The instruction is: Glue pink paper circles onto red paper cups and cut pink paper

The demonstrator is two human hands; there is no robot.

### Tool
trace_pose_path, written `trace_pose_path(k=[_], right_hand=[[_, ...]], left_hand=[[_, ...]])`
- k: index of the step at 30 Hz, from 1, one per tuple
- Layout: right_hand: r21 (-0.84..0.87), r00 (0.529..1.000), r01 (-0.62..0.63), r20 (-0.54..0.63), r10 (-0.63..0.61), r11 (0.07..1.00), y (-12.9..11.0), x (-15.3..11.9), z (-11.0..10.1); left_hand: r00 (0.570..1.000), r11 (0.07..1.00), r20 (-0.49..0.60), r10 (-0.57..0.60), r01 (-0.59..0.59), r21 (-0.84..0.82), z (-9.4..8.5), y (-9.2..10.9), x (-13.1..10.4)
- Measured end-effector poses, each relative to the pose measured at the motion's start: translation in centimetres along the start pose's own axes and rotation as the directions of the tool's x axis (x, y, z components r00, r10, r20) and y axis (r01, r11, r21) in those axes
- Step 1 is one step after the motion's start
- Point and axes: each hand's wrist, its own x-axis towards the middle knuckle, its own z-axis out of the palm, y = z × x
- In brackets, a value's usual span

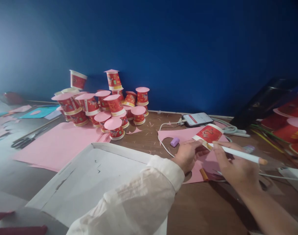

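Note:
My left hand [188,154], in a white sleeve, closes around the lower part of a red and white paper cup [209,133] with a dragon print. The cup is tilted on its side above pink paper [177,134]. A long white pen [244,154] with an orange end is pinched in my right hand [238,167]. Its tip points at the pale band near the cup's base; whether it touches cannot be made out. Below the cup lie a purple cap-like piece [174,142] and a small orange piece [204,175].
Left of centre stand stacked red cups [114,106] topped with pink paper discs. Pink sheets [58,143], scissors [29,138] and a white box lid [90,182] lie nearer. A cabled phone [197,119] rests by the blue wall [149,49]. More red cups [290,130] stand right.

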Motion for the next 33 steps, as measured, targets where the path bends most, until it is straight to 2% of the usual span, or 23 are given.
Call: trace_pose_path(k=[4, 8, 14, 16, 19, 22, 28, 33], right_hand=[[0.041, 0.997, 0.040, 0.065, -0.042, 0.998, -0.40, 0.26, -0.08], [-0.008, 0.999, 0.042, 0.028, -0.042, 0.999, -0.43, 0.42, -0.20], [-0.098, 0.999, -0.045, -0.033, 0.042, 0.994, 0.07, 0.12, -0.32], [-0.069, 0.999, -0.036, -0.005, 0.036, 0.997, 0.18, 0.04, -0.22], [0.009, 0.998, 0.041, 0.047, -0.041, 0.999, 0.15, 0.06, 0.02], [0.020, 0.994, 0.102, 0.043, -0.103, 0.995, -0.01, 0.18, 0.10], [-0.078, 1.000, -0.001, -0.021, -0.001, 0.997, 0.20, 0.26, -0.32], [0.015, 0.999, 0.045, 0.020, -0.045, 0.999, 0.20, 0.08, -0.08]], left_hand=[[1.000, 1.000, -0.004, 0.017, -0.017, -0.007, -0.03, -0.03, -0.09], [1.000, 1.000, -0.010, 0.004, -0.004, 0.009, 0.03, -0.14, 0.07], [1.000, 1.000, 0.015, 0.002, -0.002, 0.011, -0.02, -0.25, 0.26], [1.000, 1.000, 0.007, 0.004, -0.004, 0.001, -0.06, -0.21, 0.19], [1.000, 1.000, -0.007, 0.004, -0.005, -0.013, -0.07, -0.11, 0.03], [1.000, 1.000, 0.010, 0.017, -0.017, -0.016, 0.03, -0.05, -0.12], [1.000, 1.000, 0.013, -0.007, 0.007, 0.006, 0.21, 0.05, -0.21], [1.000, 1.000, -0.003, 0.010, -0.010, -0.017, 0.04, -0.03, -0.01]])
